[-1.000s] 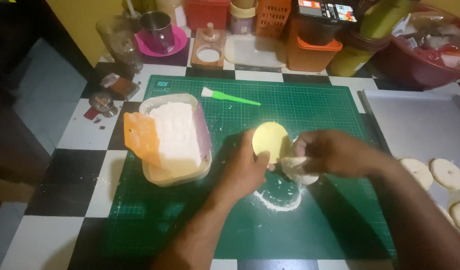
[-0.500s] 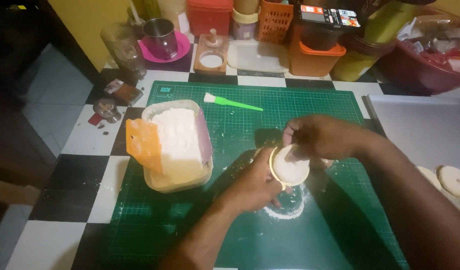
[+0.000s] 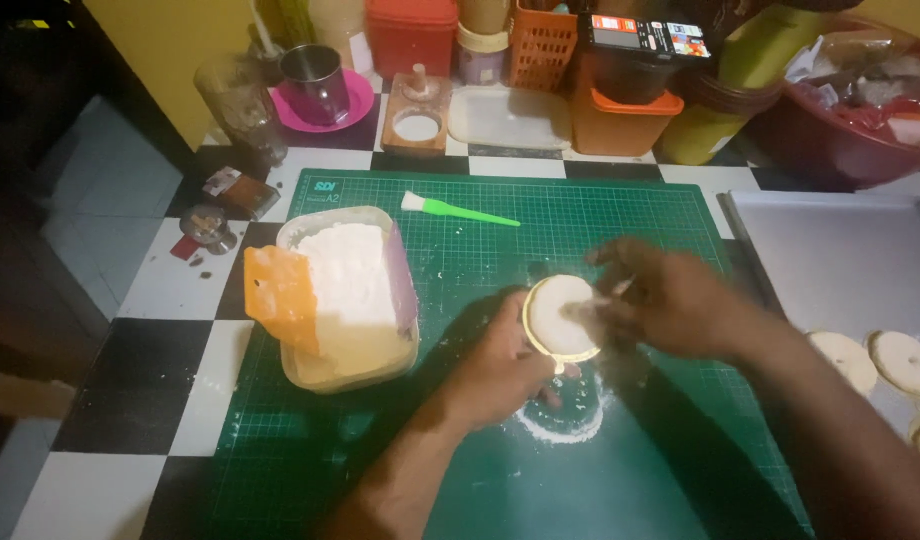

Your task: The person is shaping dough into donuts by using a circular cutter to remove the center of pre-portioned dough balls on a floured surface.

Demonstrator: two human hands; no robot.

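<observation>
**Round mould held over a floured cutting mat**

At the far left, on the black-and-white checked tabletop [image 3: 110, 300], lie a small wrapped packet [image 3: 242, 190] and a round metal lid [image 3: 208, 226]. Just right of them, on the left part of the green cutting mat [image 3: 680, 215], stands a plastic tub of white flour [image 3: 348, 290] with an orange scraper [image 3: 283, 297] leaning on its left rim. Behind the tub a green-handled pastry brush [image 3: 460, 209] lies flat on the mat.

The left hand [image 3: 505, 360] comes up from the bottom edge, its fingers curled around the lower rim of a round yellow mould [image 3: 563, 318] filled with pale dough, holding it tilted above the mat. Directly under it a ring of spilled flour [image 3: 562, 415] marks the mat. The right hand [image 3: 670, 300] reaches in from the right and touches the mould's right side; it is motion-blurred, its fingers look loosely spread over the dough, but I cannot tell whether they grip anything.

Further right sits a metal baking tray [image 3: 830, 250], with pale round dough discs [image 3: 905, 362] near its lower right.
</observation>
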